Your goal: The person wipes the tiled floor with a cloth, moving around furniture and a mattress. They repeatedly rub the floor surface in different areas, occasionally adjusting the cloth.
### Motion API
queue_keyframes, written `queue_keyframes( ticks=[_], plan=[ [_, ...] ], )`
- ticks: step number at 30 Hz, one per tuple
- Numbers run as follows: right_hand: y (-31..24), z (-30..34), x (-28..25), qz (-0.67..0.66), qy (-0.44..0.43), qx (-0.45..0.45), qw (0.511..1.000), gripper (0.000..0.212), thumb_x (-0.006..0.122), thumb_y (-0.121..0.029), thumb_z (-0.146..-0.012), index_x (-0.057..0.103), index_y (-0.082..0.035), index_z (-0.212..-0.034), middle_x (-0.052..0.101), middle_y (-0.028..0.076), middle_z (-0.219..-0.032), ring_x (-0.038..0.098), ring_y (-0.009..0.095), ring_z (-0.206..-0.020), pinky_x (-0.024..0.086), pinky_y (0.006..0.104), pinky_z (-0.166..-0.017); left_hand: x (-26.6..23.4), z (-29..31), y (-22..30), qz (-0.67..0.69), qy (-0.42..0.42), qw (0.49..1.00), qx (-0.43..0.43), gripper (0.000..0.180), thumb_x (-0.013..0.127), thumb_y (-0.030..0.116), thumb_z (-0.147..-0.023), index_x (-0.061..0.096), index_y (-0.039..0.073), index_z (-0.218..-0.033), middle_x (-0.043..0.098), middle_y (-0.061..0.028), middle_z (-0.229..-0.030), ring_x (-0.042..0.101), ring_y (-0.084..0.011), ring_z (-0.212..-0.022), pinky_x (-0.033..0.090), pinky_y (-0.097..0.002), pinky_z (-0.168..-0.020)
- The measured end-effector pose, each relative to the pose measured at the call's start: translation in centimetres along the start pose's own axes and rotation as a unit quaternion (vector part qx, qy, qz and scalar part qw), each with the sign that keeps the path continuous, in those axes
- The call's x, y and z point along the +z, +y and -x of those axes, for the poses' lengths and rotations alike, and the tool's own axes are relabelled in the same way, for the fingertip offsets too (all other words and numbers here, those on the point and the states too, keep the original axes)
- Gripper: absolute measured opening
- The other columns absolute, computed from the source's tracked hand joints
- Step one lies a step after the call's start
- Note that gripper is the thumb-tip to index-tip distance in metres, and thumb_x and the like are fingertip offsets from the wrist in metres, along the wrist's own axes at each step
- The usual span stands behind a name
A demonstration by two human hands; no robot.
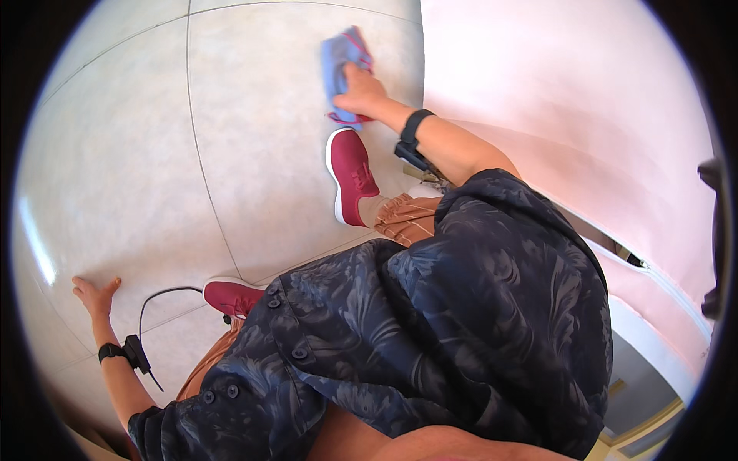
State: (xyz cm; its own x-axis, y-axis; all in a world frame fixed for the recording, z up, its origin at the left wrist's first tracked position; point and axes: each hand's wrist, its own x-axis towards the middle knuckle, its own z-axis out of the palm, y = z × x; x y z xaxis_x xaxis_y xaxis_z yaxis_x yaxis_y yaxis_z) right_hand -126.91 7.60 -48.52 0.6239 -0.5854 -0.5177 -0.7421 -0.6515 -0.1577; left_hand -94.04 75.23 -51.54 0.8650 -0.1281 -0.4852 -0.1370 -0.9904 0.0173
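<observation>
My right hand [360,91] is closed on a blue cloth [336,65] with pink edging, slightly blurred, just ahead of the toe of a dark red shoe [352,165]. The cloth appears to lie against the pale tiled floor [261,100]. Off to the left, my left hand [94,296] holds nothing, and its thumb and fingers are spread. Whether it touches the floor, I cannot tell. Each wrist wears a black strap with a small device [136,353]; a thin black cable [157,294] curves from near the left one toward the other red shoe [231,297].
Pale pink fabric [561,84] with a white zip [676,296] rises along the right side, close to my right arm. Some small objects [420,175] sit beside my right ankle, partly hidden. My dark patterned shirt [461,307] hides much of the lower middle.
</observation>
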Motion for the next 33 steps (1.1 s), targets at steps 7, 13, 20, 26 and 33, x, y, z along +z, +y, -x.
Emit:
queue_keyframes(
  ticks=[7, 13, 20, 26, 33],
  plan=[
    [-11.2, 4.8, 4.6, -0.045, -0.102, -0.239, 0.965, 0.045, 0.069, -0.021, -0.074, 0.051, -0.013, -0.115, 0.059, 0.019, -0.110, 0.062, 0.040, -0.095, 0.053, 0.0483, -0.079, 0.2, -0.8, -1.0, -0.014, -0.003, 1.000, 0.002, 0.122, 0.095, 0.030, -0.059, 0.017, -0.003, -0.148, 0.033, -0.0308, -0.139, 0.040, -0.0457, -0.129, 0.040, -0.0481, -0.107],
    [-6.1, -0.6, -1.2, -0.029, 0.058, -0.247, 0.967, 0.055, 0.066, -0.019, -0.077, 0.051, -0.033, -0.128, 0.056, 0.012, -0.123, 0.064, 0.036, -0.097, 0.055, 0.0449, -0.080, 2.7, -2.8, -5.3, -0.018, 0.000, 0.999, 0.043, 0.116, 0.095, 0.035, -0.061, 0.023, -0.005, -0.143, 0.034, -0.0339, -0.135, 0.040, -0.0466, -0.122, 0.039, -0.0499, -0.105],
    [5.4, -3.1, -3.2, 0.151, 0.062, -0.052, 0.985, 0.060, 0.062, -0.012, -0.082, 0.046, -0.009, -0.140, 0.056, 0.025, -0.123, 0.062, 0.043, -0.101, 0.054, 0.0479, -0.085, 3.5, -4.5, -7.7, -0.063, -0.006, 0.996, 0.059, 0.107, 0.094, 0.041, -0.061, 0.033, -0.006, -0.136, 0.039, -0.0350, -0.134, 0.037, -0.0447, -0.126, 0.037, -0.0499, -0.106],
    [12.5, 5.0, 2.6, 0.410, -0.292, 0.000, 0.864, 0.023, 0.065, -0.017, -0.081, 0.077, -0.004, -0.096, 0.073, 0.020, -0.102, 0.070, 0.034, -0.101, 0.055, 0.0404, -0.088, 4.1, -4.7, -8.5, -0.081, -0.010, 0.995, 0.049, 0.128, 0.092, 0.045, -0.061, 0.019, -0.012, -0.149, 0.033, -0.0352, -0.147, 0.027, -0.0466, -0.139, 0.028, -0.0496, -0.115],
    [11.4, 8.9, 4.3, 0.239, -0.394, 0.187, 0.868, 0.030, 0.057, -0.026, -0.085, 0.076, -0.002, -0.089, 0.072, 0.021, -0.104, 0.071, 0.028, -0.102, 0.056, 0.0374, -0.084, 5.2, -3.8, -9.2, -0.148, 0.012, 0.987, 0.068, 0.133, 0.090, 0.050, -0.062, 0.014, -0.013, -0.151, 0.023, -0.0305, -0.157, 0.014, -0.0467, -0.147, 0.018, -0.0478, -0.122]
  ],
)
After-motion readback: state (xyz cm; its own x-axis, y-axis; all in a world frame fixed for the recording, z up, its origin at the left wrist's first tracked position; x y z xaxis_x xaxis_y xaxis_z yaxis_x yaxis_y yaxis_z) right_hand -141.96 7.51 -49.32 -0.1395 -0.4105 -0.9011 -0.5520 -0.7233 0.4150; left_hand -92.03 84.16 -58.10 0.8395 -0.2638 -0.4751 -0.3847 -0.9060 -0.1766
